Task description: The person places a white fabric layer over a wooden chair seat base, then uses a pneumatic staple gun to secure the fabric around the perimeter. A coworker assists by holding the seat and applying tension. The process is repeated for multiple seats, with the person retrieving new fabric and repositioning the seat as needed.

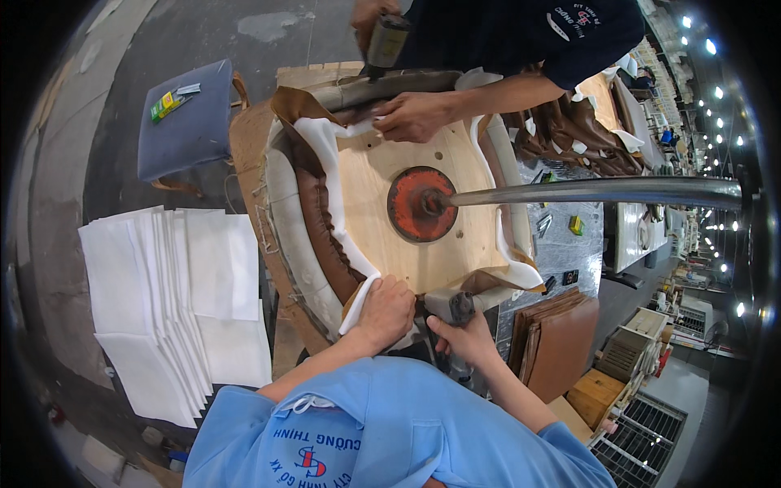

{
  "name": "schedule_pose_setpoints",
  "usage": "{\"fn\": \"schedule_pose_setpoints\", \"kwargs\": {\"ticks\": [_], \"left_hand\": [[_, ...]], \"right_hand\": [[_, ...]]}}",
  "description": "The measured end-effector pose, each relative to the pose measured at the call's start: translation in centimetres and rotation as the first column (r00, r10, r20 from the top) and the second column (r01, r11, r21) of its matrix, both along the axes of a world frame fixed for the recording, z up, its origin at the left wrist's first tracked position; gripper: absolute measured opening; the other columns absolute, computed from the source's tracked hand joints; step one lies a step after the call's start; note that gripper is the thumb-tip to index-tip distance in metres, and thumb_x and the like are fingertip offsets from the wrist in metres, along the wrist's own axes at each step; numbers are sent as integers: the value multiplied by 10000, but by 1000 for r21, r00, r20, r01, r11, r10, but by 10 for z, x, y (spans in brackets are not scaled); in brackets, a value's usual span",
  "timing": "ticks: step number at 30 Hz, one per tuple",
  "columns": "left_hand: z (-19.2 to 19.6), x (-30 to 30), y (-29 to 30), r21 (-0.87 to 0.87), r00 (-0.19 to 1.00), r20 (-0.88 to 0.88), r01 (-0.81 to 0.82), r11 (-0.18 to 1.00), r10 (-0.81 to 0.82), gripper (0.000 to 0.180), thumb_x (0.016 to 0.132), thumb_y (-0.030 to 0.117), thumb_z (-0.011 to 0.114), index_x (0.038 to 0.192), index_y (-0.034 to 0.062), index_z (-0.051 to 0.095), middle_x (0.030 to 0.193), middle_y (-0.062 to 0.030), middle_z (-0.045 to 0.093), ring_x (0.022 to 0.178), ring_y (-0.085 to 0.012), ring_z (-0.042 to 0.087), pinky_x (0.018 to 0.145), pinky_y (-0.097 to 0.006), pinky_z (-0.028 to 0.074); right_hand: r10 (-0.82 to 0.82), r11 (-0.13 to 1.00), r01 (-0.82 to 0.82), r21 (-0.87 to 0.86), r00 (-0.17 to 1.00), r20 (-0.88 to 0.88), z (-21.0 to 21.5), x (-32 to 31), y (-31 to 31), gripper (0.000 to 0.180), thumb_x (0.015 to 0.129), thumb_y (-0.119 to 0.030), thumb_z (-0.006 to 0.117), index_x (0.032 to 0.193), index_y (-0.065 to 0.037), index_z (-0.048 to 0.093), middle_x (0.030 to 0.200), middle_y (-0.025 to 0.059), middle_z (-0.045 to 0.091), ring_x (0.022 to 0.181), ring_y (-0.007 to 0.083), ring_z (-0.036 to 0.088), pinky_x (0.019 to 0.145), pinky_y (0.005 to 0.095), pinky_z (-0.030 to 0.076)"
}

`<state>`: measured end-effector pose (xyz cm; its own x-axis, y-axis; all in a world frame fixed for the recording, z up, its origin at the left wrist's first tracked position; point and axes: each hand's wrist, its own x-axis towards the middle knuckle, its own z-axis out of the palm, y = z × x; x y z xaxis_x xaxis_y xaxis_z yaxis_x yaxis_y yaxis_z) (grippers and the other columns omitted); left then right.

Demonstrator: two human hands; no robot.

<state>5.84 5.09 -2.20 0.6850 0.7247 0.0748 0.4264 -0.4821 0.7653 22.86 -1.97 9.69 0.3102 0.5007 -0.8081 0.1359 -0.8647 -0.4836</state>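
A plywood seat panel (370, 203) lies underside up, with brown leather (313, 199) and white padding (329, 163) folded up around its edges. At the near edge, my left hand (386, 313) has its fingers closed on the padding and leather. Just right of it, my right hand (468, 337) grips a staple gun (450, 307), whose nose is by the near rim of the panel. A red round press disc (421, 203) on a metal rod (594, 193) bears on the middle of the wood. Grey cushioned blocks (293, 220) surround the seat.
Across the seat, a co-worker's hand (415, 118) touches the far edge, the other holding a staple gun (386, 41). White sheets (146, 301) are stacked at left, beside a blue stool (185, 122). Brown leather pieces (557, 342) are piled at right.
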Motion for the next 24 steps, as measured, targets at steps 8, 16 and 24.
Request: {"fn": "schedule_pose_setpoints", "kwargs": {"ticks": [8,16,24], "left_hand": [[-5,0,0,-49,1000,3,24,999,-24,173,769,126,815,910,106,717,970,-78,646,1032,-317,600,892,-469,435],[-7,2,-3,-51,999,-40,31,998,-33,143,803,150,808,904,101,719,964,-84,651,1015,-320,605,891,-470,435],[-4,6,-5,25,999,-36,-22,999,23,98,906,149,725,834,86,707,911,-100,644,991,-321,609,894,-478,450]], "right_hand": [[-38,998,37,54,999,27,7,-9,0,274,1011,-199,818,1153,14,719,756,39,698,586,126,676,510,288,517],[-32,999,31,26,999,35,5,-9,-2,270,1014,-195,815,1165,10,726,730,28,689,573,124,668,501,290,513],[-21,999,19,48,999,47,-3,-7,-2,347,964,-235,874,1132,21,711,754,34,706,558,117,659,500,307,518]]}}
